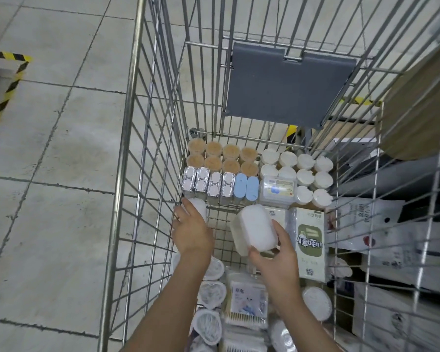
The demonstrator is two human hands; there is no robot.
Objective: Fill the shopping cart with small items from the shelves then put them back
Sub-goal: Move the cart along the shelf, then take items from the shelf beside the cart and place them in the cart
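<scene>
Resting in both hands (192, 231): white containers (257, 228)

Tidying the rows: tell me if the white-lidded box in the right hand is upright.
Tilted: the white-lidded clear plastic box, gripped by the right hand, leans.

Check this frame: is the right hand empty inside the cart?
No: the right hand grips a white-lidded container lifted above the cart floor, while the left hand holds another white container.
</scene>
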